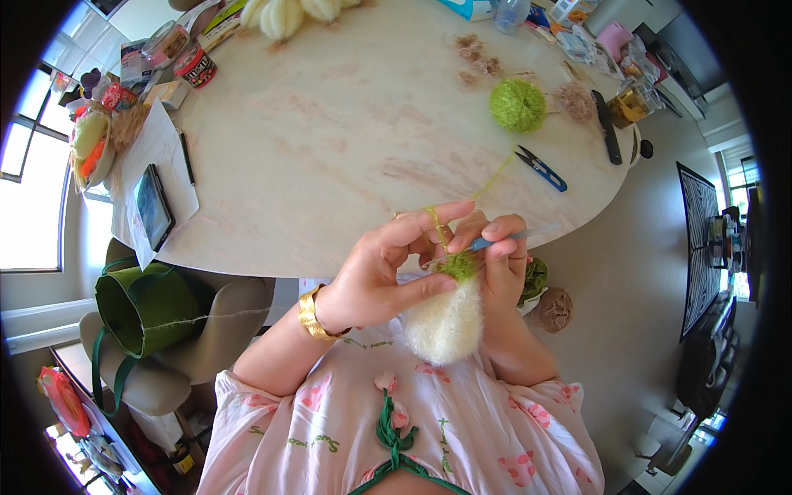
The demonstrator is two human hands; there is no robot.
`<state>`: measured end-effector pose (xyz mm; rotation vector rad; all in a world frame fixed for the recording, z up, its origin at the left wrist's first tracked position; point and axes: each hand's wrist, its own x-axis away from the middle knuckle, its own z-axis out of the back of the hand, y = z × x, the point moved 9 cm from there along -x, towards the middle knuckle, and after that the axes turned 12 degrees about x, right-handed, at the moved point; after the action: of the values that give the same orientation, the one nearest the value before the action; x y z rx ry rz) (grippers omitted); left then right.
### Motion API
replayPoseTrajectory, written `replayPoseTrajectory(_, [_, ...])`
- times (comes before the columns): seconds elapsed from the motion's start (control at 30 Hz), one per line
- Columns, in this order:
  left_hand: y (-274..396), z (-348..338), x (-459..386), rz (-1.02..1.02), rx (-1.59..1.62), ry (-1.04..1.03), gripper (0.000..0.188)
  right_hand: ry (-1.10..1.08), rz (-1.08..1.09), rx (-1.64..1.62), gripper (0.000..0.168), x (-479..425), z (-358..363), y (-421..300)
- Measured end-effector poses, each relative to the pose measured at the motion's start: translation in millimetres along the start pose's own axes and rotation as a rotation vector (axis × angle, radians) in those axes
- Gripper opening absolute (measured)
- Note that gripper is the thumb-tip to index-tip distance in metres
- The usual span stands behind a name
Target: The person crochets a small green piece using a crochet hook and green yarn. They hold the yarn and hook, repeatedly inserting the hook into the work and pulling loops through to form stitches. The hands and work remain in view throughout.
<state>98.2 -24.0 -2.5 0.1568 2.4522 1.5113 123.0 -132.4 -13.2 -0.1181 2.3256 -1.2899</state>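
My left hand point(387, 263) pinches a fuzzy cream crocheted piece point(442, 328) near its light-green top point(459, 266), thumb in front. A strand of green yarn point(492, 179) loops over that hand's raised index finger and leads across the table to a fluffy green yarn ball point(518, 105). Between its thumb and fingers, my right hand point(504, 266) grips a crochet hook point(481, 244) with a blue-grey handle. The hook's tip lies at the green stitches, partly hidden by fingers. Blue-handled thread snips point(541, 168) lie on the table beyond my right hand.
On the marble-look table point(297, 148) lie a phone point(154, 207) on paper, a pen point(187, 158), a black bar-shaped object point(606, 127) and a brown yarn ball point(575, 101). Cream fuzzy pieces point(281, 18) sit at the far edge. A green bag point(151, 306) rests on a chair at left.
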Motion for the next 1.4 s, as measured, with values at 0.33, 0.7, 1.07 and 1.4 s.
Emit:
replayPoseTrajectory(0.33, [9,2,2,-0.069,-0.122,0.079,0.065,0.029,-0.164,-0.171,0.025,-1,7,13])
replayPoseTrajectory(0.7, [16,-3,6,-0.17,-0.231,0.098,0.082,0.04,-0.326,-0.452,0.023,4,1,33])
replayPoseTrajectory(1.07, [-3,10,8,-0.013,0.044,0.176,0.071,0.058,-0.294,-0.381,0.022,4,6,28])
replayPoseTrajectory(1.4, [-18,11,11,0.07,0.277,0.272,0.068,-0.04,0.209,0.488,0.009,-2,-1,-27])
